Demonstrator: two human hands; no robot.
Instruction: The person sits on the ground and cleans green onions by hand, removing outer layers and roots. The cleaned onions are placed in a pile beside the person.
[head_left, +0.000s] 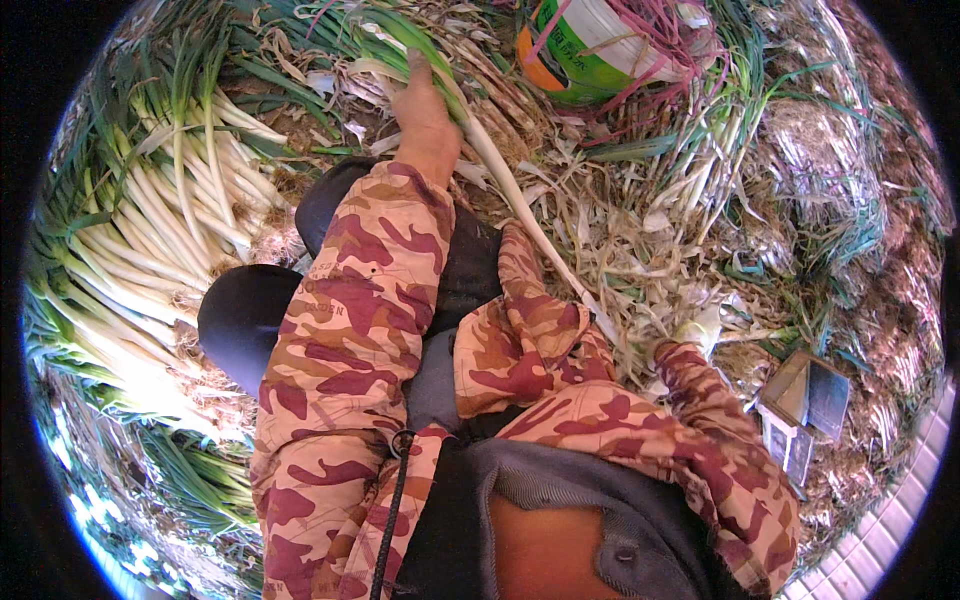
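My left hand (429, 124) grips a long Welsh onion (510, 184) around the lower part of its green leaves, the thumb lying along them. The white shank slants down to the right, in front of my camouflage-patterned clothing, and its lower end reaches the dry husks. My right hand is out of sight beyond its camouflage sleeve (694, 375). A pale, whitish-green piece (701, 326), too unclear to name, lies just past that cuff. On the left, a big heap of Welsh onions (165, 210) lies with roots toward me.
A plastic bucket (585, 56) with pink strings (664, 37) stands at the top. Peeled husks (615, 217) cover the ground in the middle. More onions (697, 165) lie right of it. A small box-like object with panels (802, 405) sits at the right. Dark rounded shapes (247, 322) are by my legs.
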